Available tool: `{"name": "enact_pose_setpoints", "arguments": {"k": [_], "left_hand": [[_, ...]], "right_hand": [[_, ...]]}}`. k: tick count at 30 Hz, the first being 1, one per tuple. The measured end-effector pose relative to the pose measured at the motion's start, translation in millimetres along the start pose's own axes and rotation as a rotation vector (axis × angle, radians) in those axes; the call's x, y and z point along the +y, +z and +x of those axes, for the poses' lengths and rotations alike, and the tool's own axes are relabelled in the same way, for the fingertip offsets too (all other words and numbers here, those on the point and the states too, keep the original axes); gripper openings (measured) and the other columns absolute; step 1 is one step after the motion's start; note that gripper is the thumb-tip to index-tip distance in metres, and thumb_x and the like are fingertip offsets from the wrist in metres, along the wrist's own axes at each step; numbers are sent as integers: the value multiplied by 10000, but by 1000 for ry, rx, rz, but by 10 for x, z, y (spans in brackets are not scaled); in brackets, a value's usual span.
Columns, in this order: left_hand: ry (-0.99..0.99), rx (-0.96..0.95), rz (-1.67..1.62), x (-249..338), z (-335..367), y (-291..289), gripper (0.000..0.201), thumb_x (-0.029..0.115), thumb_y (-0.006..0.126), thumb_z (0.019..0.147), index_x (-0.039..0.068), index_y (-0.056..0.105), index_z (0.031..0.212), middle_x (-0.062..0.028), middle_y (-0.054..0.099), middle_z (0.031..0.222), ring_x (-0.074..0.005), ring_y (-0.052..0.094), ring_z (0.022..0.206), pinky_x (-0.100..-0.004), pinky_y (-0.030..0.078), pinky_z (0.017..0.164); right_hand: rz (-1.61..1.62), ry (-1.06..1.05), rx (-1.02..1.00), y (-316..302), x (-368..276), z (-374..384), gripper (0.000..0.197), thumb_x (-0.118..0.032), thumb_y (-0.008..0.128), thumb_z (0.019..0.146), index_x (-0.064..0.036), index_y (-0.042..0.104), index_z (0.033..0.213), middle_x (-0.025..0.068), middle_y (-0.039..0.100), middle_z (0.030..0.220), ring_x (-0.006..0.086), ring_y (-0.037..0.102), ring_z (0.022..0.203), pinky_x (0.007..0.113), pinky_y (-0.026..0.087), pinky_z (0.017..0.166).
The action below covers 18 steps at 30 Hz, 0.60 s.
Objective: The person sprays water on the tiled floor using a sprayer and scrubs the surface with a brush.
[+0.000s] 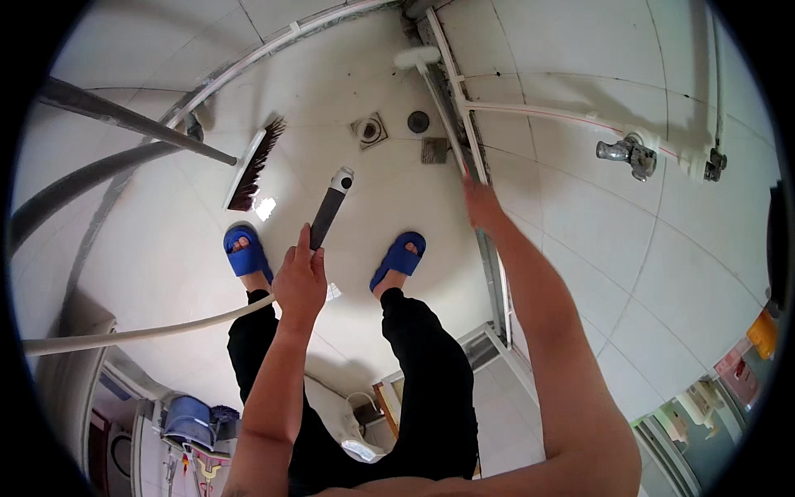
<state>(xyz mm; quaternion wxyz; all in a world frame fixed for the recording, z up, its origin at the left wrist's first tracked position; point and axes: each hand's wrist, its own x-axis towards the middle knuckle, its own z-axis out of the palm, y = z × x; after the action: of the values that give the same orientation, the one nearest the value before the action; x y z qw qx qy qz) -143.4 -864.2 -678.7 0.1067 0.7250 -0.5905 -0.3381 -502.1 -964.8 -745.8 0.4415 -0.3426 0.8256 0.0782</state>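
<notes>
My left hand (300, 286) is closed around a hand sprayer (330, 207) with a dark grey grip and a pale, silvery end pointing away from me. A cream hose (166, 330) runs in from the left and passes out of sight at my left wrist. My right arm reaches far forward along the right wall. The right hand (483, 207) is closed on the handle end of a long white-headed brush (443, 108); its fingers show only in part. The brush's head lies beside the pipes in the far right corner.
A broom head (257, 166) with dark red bristles rests on the floor at left, a grey pole (141, 120) slanting to it. Floor drains (369, 130) lie ahead. Blue slippers (397, 257) are on my feet. A metal tap (629, 156) juts from the right wall.
</notes>
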Motion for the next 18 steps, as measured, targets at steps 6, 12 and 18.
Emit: {"name": "enact_pose_setpoints", "arguments": {"k": [6,12,18], "left_hand": [[-27,-41,6,9,18,0,436,229,538,897,120,451,1310,-103,586,791,-294,607,648,-405,480,530],[-14,-25,-13,109,82,15,426,226,533,901,111,456,1304,-106,588,794,-296,609,655,-405,485,541],[3,-20,-24,149,82,70,417,230,527,905,117,462,1301,-104,592,802,-301,609,660,-406,487,550]], "right_hand": [[526,197,-327,-147,-529,7,496,-576,423,902,-134,427,677,-3,349,518,128,275,366,298,247,350],[577,316,-384,-301,-291,-152,469,-535,423,918,-125,427,692,-20,330,509,114,271,380,298,242,347],[686,344,-468,-375,-629,28,467,-540,437,912,-122,444,704,-17,344,515,109,275,389,275,211,350]]}}
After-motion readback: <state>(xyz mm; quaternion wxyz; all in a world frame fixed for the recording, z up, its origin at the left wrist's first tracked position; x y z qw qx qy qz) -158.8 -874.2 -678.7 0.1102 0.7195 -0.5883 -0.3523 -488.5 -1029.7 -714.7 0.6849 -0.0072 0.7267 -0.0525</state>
